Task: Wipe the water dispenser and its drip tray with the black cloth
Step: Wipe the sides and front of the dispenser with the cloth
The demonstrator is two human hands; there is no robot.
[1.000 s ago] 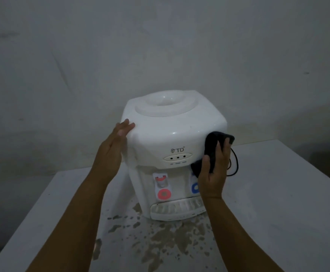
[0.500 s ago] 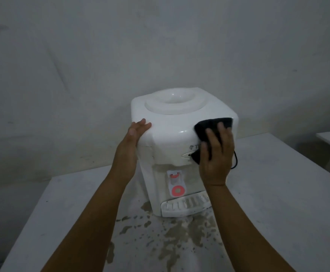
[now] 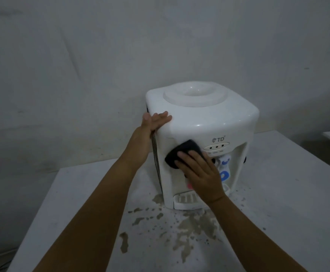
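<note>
A white tabletop water dispenser (image 3: 205, 122) stood on a pale table (image 3: 289, 193) close to a grey wall (image 3: 101, 46), turned so that its front and left side both showed. The person's left hand (image 3: 150, 126) lay flat against the upper left corner of the casing, fingers straight and together, the thumb up along the edge. The right hand (image 3: 201, 175) pressed the black cloth (image 3: 181, 154) against the front face, just left of the oval panel of three indicator lights (image 3: 216, 147) under the "TD" mark — fingers fairly straight and spread over the bunched cloth, not curled round it. That hand covered most of the tap recess; a blue tap (image 3: 224, 173) showed to its right and a sliver of red (image 3: 190, 185) peeked out by its lower edge. The white slotted drip tray (image 3: 185, 199) sat at the base of the dispenser, partly behind the right wrist. Brownish wet splashes (image 3: 187, 226) spread over the table in front of the tray.
</note>
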